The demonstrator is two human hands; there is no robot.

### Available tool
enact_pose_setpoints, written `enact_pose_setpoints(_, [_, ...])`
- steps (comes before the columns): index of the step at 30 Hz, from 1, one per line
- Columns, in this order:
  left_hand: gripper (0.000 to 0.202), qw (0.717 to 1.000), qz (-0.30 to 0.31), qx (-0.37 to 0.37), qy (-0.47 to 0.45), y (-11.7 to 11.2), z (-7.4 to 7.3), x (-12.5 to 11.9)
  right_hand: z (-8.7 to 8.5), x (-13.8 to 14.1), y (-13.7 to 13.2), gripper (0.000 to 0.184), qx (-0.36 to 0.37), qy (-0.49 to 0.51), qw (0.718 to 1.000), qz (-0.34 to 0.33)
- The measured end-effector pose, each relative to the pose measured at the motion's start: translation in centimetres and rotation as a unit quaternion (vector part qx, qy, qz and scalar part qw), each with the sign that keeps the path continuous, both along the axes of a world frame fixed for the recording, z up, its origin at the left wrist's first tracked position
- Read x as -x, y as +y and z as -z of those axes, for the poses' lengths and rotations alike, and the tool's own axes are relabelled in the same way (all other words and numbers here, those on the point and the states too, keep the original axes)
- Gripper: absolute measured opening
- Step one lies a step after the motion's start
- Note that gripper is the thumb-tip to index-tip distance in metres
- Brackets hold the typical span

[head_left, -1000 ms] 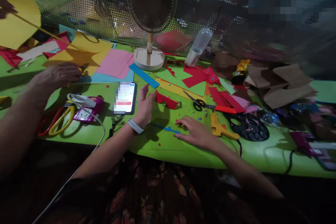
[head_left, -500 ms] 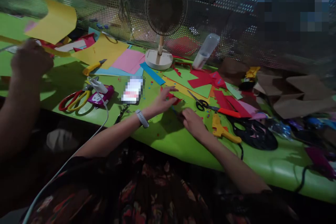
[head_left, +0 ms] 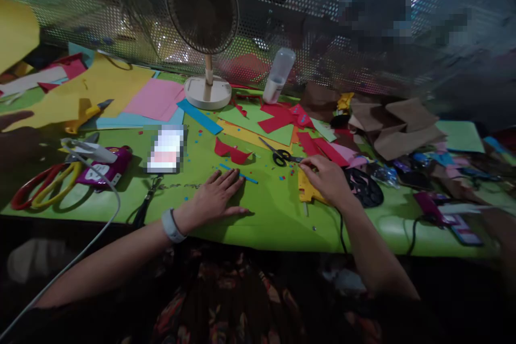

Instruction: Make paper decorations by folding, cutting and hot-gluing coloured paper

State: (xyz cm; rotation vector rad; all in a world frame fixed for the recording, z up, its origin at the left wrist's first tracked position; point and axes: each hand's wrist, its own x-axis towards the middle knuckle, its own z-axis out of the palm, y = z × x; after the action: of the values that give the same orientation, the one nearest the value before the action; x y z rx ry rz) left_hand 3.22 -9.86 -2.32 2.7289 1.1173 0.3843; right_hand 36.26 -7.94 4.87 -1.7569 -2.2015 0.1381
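Note:
My left hand (head_left: 215, 196) lies flat on the green tabletop, fingers stretched out, its fingertips beside a thin blue strip (head_left: 249, 178). A cut red paper piece (head_left: 233, 151) rests just beyond those fingers. My right hand (head_left: 325, 178) is bent over the yellow glue gun (head_left: 307, 189), its fingers curled together by the grey end of a cutter (head_left: 296, 159). Whatever those fingers grip is hidden under the hand; the cutter's orange handle is covered too. Black-handled scissors (head_left: 281, 157) lie open to the left of my right hand.
A fan (head_left: 207, 92) and a clear bottle (head_left: 278, 75) stand at the back. Left are a phone (head_left: 165, 150), a purple device (head_left: 108, 166) with a white cable, and red-and-yellow-handled scissors (head_left: 40, 187). Brown paper (head_left: 403, 123) is heaped right. Another person's hand (head_left: 16, 118) shows far left.
My left hand has drawn back and flattened on the table, leaving the red piece uncovered. My right hand has moved right, over the glue gun and cutter. The view has turned right.

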Motion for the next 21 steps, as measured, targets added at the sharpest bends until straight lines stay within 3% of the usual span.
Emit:
enact_pose_setpoints(3, [0.088, 1.000, -0.020, -0.012, 0.021, -0.6, -0.3, -0.3, 0.1, 0.4, 1.9, 0.026, 0.044, -0.043, 0.998, 0.013])
enact_pose_setpoints(7, [0.085, 0.997, -0.052, -0.038, 0.033, -1.0, -0.7, -1.1, 0.4, 3.6, 5.2, 0.026, 0.125, -0.148, 0.981, 0.014])
enact_pose_setpoints(11, [0.093, 0.998, -0.043, -0.034, 0.034, -0.8, -0.4, -1.3, 0.7, 5.8, 7.2, 0.031, 0.159, -0.202, 0.965, 0.046])
enact_pose_setpoints(15, [0.097, 0.998, -0.041, -0.016, 0.040, -1.2, 0.0, -0.9, 1.1, 5.5, 8.3, 0.038, 0.207, -0.215, 0.952, 0.063])
enact_pose_setpoints(21, [0.101, 0.998, -0.041, -0.020, 0.040, -1.1, -0.3, -1.9, 0.9, 4.9, 9.7, 0.025, 0.244, -0.213, 0.945, 0.044])
